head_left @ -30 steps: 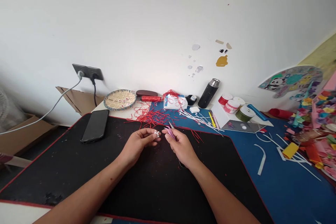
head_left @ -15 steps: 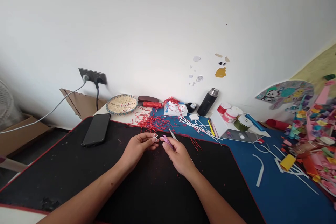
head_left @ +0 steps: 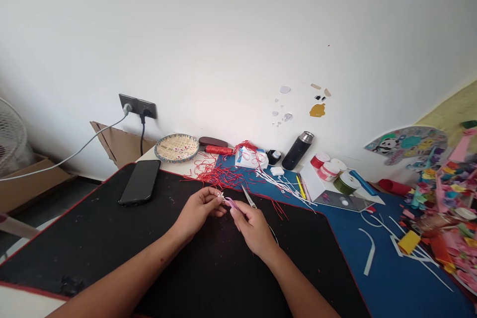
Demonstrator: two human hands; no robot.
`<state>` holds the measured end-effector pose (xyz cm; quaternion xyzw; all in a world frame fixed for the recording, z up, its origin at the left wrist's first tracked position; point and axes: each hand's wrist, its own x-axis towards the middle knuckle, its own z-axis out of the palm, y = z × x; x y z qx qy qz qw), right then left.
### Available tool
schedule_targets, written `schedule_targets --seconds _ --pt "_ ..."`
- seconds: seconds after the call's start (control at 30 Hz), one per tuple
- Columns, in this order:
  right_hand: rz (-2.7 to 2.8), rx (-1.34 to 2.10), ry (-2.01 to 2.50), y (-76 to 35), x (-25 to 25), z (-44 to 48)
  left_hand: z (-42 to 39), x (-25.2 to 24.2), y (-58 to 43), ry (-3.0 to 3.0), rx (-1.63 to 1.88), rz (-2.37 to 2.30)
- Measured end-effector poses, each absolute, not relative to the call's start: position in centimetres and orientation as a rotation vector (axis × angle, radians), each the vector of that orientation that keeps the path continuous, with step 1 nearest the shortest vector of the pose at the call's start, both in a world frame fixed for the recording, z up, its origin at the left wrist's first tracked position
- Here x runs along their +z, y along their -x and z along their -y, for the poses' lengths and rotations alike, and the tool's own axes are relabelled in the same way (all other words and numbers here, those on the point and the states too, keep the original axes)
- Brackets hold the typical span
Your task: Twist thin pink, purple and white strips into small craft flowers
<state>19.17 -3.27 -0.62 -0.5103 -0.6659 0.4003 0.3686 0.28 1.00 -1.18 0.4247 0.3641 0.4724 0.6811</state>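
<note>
Pink strip (head_left: 231, 203) pinched by right-hand fingers (head_left: 234, 212), beside white piece (head_left: 221, 198) pinched by left-hand fingers (head_left: 216, 200)

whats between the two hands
In the head view, a narrow pink strip spans the gap between the left hand and the right hand, with a small white piece at the left fingertips.

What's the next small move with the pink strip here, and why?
Probably press the pink strip onto the small white piece pinched in the left hand. Its end already sits at those fingertips, and the right hand is close by, so this seems the likely next step. The small scissors look unneeded for now.
</note>
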Motion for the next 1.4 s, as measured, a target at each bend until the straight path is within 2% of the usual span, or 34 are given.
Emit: schedule_targets --seconds 0.4,1.4 --pt "1.804 0.814 1.341 -19.43 -0.02 3.31 -0.76 -1.38 -0.75 -1.127 1.030 -0.839" --pt "1.890 0.686 1.328 -19.89 -0.05 3.32 -0.62 -0.99 -0.47 -1.229 0.962 -0.879"
